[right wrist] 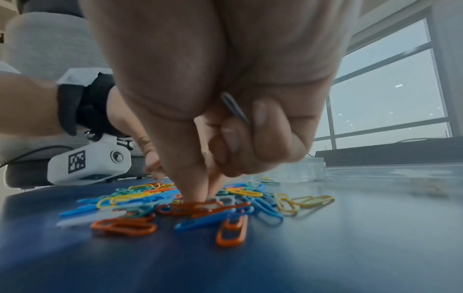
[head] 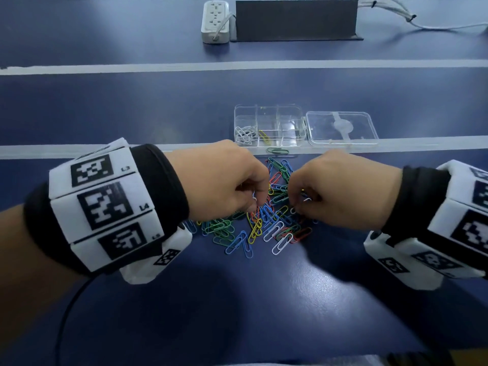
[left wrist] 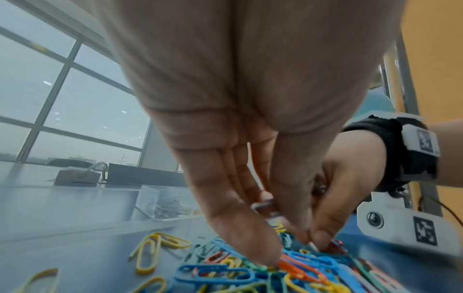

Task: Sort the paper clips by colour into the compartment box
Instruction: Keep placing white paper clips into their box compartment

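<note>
Both hands work in the heap of coloured paper clips (head: 264, 220) lying mid-tabletop (head: 264, 313). The left hand (head: 224, 180) pinches a white clip (left wrist: 265, 208) with curled fingers; the right hand (head: 340, 188) has a white clip (right wrist: 235, 109) tucked under curled fingers, thumb and forefinger down in the heap. Beyond it, the open compartment box (head: 269, 125) holds white clips (head: 245, 133) and a yellow clip (head: 264, 137).

Paper clips (head: 253, 223) blue, green, yellow, red, white; table (head: 264, 299) dark blue; wristbands (head: 105, 207) white, black-patterned.

Large grey-lit windows (left wrist: 62, 103) stand beyond the blue table (head: 132, 107).
</note>
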Available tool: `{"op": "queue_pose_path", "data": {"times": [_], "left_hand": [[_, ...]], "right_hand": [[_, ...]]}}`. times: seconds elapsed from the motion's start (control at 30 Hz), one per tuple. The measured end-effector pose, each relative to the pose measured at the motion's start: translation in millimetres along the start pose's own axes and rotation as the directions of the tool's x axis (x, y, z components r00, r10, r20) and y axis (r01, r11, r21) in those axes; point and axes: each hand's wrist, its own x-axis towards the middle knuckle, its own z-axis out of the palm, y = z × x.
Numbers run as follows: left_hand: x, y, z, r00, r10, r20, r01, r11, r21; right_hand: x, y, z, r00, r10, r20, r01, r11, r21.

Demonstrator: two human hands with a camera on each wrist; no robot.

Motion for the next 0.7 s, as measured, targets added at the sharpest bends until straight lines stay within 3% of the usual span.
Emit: {"op": "queue_pose_path", "data": {"times": [0.1,0.2,0.3,0.47,0.7], "left_hand": [[-1.0,6.4,3.6,1.0,-0.007,-0.022,0.007,1.0,0.004],[0.2,15.8,10.8,0.999,-0.023,0.039,0.024,0.999,-0.022],[2.4,20.7,20.1,0.999,0.01,0.032,-0.012,0.997,0.074],[6.3,26.0,20.7,0.999,0.006,0.053,-0.019,0.966,0.259],[6.9,25.0,19.2,0.999,-0.041,0.036,0.029,0.953,0.3]], "right_hand": [[-2.9,-3.1,-4.2,1.0,0.03,0.003,-0.03,0.997,0.067],[-5.8,-6.6,-12.7,0.996,0.089,0.003,-0.088,0.97,0.225],[-10.9,-7.9,-13.7,0.996,0.092,0.014,-0.092,0.954,0.284],[-23.4,-16.4,-4.7,0.996,0.011,0.092,-0.024,0.99,0.14],[-24.0,-31.9,4.7,0.986,-0.093,0.135,0.089,0.995,0.036]]}}
